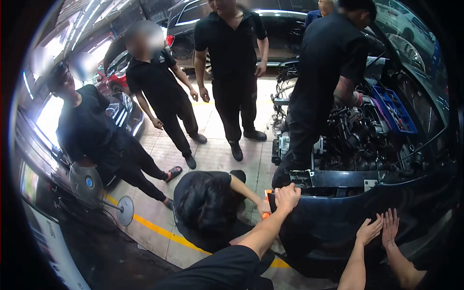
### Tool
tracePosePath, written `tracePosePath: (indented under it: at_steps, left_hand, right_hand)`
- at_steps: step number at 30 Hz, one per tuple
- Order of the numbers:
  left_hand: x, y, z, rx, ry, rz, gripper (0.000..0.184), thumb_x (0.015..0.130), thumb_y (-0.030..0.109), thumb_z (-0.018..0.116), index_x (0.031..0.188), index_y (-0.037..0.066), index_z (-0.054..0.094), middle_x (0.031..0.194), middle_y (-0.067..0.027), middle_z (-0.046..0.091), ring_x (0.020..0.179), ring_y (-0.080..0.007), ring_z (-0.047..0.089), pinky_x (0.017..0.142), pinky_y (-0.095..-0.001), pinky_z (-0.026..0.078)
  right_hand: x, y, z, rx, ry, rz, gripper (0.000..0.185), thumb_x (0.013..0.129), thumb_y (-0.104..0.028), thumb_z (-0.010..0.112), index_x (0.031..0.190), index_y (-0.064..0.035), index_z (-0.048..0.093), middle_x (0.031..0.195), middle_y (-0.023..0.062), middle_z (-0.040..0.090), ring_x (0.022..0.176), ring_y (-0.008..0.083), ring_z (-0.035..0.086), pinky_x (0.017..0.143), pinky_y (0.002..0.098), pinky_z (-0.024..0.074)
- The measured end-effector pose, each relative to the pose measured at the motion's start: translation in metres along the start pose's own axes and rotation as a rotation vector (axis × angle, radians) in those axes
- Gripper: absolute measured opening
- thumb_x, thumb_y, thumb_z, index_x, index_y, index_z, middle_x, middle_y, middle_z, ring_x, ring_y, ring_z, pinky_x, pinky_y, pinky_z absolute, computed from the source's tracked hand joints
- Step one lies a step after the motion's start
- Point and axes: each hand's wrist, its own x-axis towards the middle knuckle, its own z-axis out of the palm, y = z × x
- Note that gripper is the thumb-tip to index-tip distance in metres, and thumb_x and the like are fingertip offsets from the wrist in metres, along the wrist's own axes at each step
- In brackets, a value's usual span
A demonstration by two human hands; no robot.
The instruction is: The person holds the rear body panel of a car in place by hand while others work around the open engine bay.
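My left hand [287, 197] is curled over the front upper corner of a dark, glossy car body panel [328, 227]. Fingers extended, my right hand [369, 231] rests against the side of the same panel. Right beside it shows another hand shape [390, 228]; whether it is a reflection or another person's hand I cannot tell. Close to my left hand, a crouching person [203, 203] has a hand at an orange object [267, 194] by the panel's front edge, partly hidden.
Over the exposed engine [355, 128] a person [321, 67] leans, near a blue tool tray [394, 110]. Three people stand at the left and centre, one of them [232, 58] facing this way. A fan [87, 182] stands at the left, near a yellow floor line [159, 231].
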Motion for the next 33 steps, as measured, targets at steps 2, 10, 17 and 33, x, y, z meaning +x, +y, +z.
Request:
tracePosePath:
  at_steps: [2, 10, 17, 33]
  left_hand:
    - [0.003, 0.000, -0.002, 0.011, 0.009, 0.009, 0.025, 0.082, 0.028, 0.051, 0.072, 0.009, 0.066, 0.069, -0.0175, 0.068, 0.067, -0.0351, 0.066, 0.070, -0.0452, 0.042]
    - [0.001, 0.000, -0.004, -0.022, -0.092, -0.033, 0.027, 0.084, 0.029, 0.051, 0.081, 0.009, 0.069, 0.077, -0.0188, 0.069, 0.074, -0.0379, 0.066, 0.076, -0.0475, 0.042]
    - [0.001, 0.004, -0.009, -0.011, -0.087, -0.043, 0.028, 0.085, 0.030, 0.050, 0.080, 0.009, 0.068, 0.076, -0.0189, 0.069, 0.075, -0.0389, 0.066, 0.079, -0.0480, 0.043]
    - [-0.001, 0.003, -0.001, 0.063, -0.058, 0.003, 0.028, 0.084, 0.028, 0.049, 0.077, 0.010, 0.069, 0.075, -0.0207, 0.067, 0.072, -0.0405, 0.065, 0.074, -0.0479, 0.041]
  right_hand:
    - [0.001, -0.001, 0.000, 0.017, 0.001, 0.010, 0.040, 0.091, -0.015, 0.052, 0.129, -0.0080, 0.051, 0.144, 0.0117, 0.046, 0.135, 0.0293, 0.041, 0.109, 0.0462, 0.0339]
    - [0.001, -0.005, -0.007, 0.009, -0.025, 0.021, 0.039, 0.091, -0.016, 0.051, 0.128, -0.0079, 0.051, 0.144, 0.0114, 0.046, 0.136, 0.0284, 0.040, 0.109, 0.0456, 0.0340]
    - [0.001, -0.006, -0.008, 0.030, -0.025, 0.029, 0.041, 0.089, -0.017, 0.052, 0.129, -0.0082, 0.051, 0.145, 0.0116, 0.045, 0.137, 0.0295, 0.039, 0.109, 0.0480, 0.0323]
    - [0.002, -0.006, -0.013, 0.090, 0.054, 0.003, 0.041, 0.084, -0.018, 0.059, 0.123, -0.0078, 0.054, 0.140, 0.0136, 0.049, 0.134, 0.0310, 0.042, 0.111, 0.0464, 0.0308]
